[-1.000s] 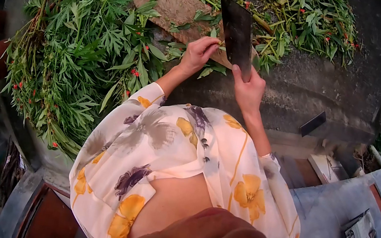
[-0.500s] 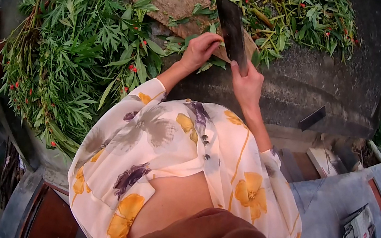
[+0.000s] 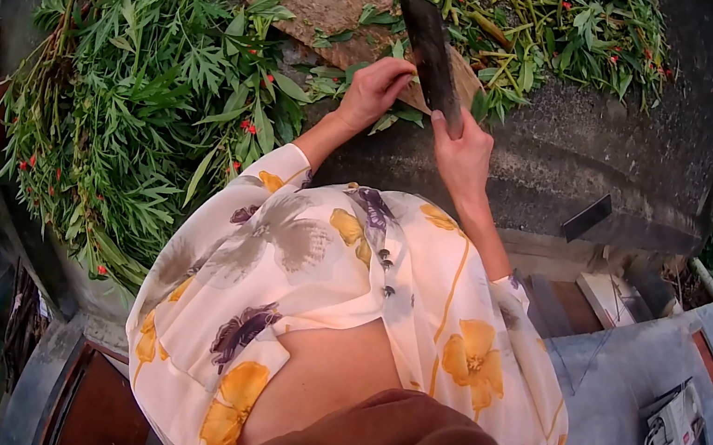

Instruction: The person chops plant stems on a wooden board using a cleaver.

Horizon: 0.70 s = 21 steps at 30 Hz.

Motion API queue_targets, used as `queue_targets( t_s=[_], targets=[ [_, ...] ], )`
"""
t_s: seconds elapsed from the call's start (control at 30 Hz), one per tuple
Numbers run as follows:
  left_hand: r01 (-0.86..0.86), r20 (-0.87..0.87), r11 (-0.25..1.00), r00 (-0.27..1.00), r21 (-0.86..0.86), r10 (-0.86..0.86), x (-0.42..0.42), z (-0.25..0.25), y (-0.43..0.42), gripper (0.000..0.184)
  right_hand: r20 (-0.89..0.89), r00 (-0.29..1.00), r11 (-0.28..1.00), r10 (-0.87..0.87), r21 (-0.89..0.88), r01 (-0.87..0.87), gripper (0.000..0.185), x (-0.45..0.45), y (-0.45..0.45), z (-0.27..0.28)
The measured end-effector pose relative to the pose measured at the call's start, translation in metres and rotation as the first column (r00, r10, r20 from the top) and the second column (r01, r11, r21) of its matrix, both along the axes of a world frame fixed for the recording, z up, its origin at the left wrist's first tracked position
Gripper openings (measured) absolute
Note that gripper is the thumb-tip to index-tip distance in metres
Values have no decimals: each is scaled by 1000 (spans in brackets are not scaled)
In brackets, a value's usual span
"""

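My right hand (image 3: 464, 154) grips the handle of a dark, broad-bladed cleaver (image 3: 430, 46), its blade slanting up and away to the left. Just left of the blade, my left hand (image 3: 374, 94) has its fingertips pinched together; what is between them is too small to make out. Both hands are over the near edge of a worn wooden board (image 3: 318, 4), which has cut leaves scattered on it. A few green leaves (image 3: 400, 115) lie under and beside my left hand.
A large heap of leafy green stalks with small red flowers (image 3: 127, 99) lies at left. Cut stems and leaves (image 3: 538, 36) spread beyond the board at right. A dark flat piece (image 3: 586, 218) sits at the ledge's edge (image 3: 532, 191). A white device (image 3: 673, 425) is at lower right.
Almost nothing differs. The cleaver's blade tip has shifted very slightly to the left, and both hands keep nearly the same place.
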<state>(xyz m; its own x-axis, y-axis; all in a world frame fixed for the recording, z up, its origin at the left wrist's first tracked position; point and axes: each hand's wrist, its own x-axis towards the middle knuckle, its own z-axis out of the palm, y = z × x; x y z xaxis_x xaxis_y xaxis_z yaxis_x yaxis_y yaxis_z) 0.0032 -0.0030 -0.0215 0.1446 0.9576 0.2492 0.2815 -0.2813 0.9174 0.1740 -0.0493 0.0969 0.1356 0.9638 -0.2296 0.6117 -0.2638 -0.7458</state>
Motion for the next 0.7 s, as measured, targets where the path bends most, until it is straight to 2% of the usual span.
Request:
queue_targets(
  t_s=[0.33, 0.4, 0.5, 0.6, 0.7],
  targets=[
    [-47, -16, 997, 999, 67, 48, 4, -2, 3, 17, 10, 1000, 1000, -12, 14, 12, 22, -4, 1, 0],
    [-61, -7, 990, 998, 130, 62, 3, -1, 5, 17, 7, 1000, 1000, -11, 10, 11, 21, -5, 0, 4],
    [-53, -43, 995, 997, 85, 57, 3, -6, 4, 16, 5, 1000, 1000, -13, 4, 13, 21, -7, 0, -1],
    [-85, -50, 987, 994, 138, 92, 5, -5, 5, 16, 8, 1000, 1000, -10, 15, 10, 21, -8, 5, 1],
    [-78, -29, 994, 996, 73, 80, 5, -4, 4, 17, 7, 1000, 1000, -2, 14, 2, 22, -8, 2, -3]
  ],
)
